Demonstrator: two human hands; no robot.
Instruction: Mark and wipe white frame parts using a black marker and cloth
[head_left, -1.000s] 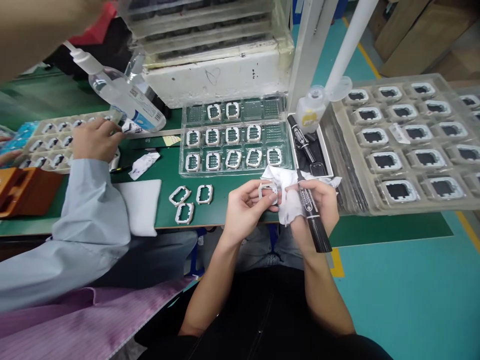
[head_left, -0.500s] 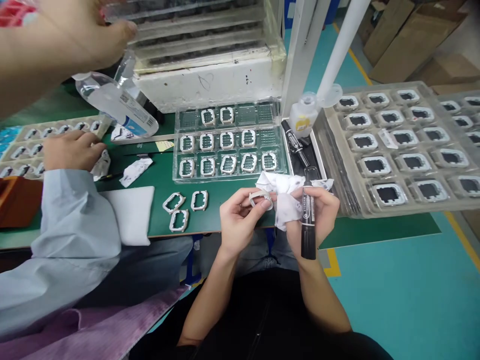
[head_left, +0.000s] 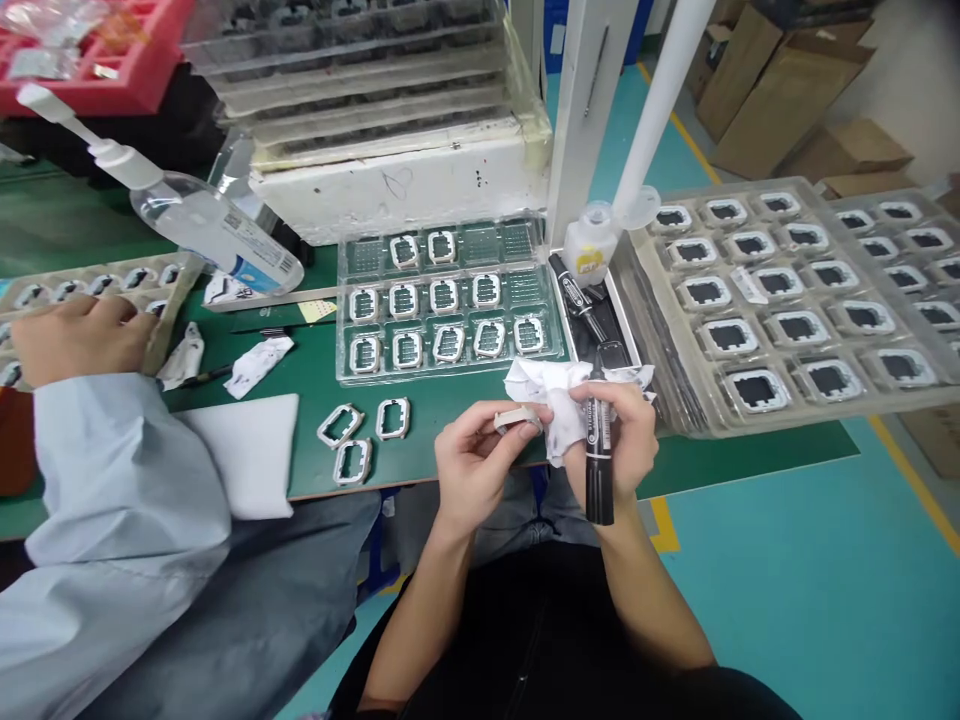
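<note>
You have a pale grey, rounded-rectangular watch-case frame (head_left: 517,420) pinched between the thumb and fingers of your left hand (head_left: 472,460), tipped so that you see it nearly edge-on, its opening mostly hidden. In your right hand (head_left: 630,425) you hold a thick black marker (head_left: 600,440) with white lettering along its barrel, its broad black end pointing back toward you. The same hand grips a crumpled white wipe (head_left: 561,432), bunched between your two hands and hanging just beside the frame; you cannot tell whether they touch.
</note>
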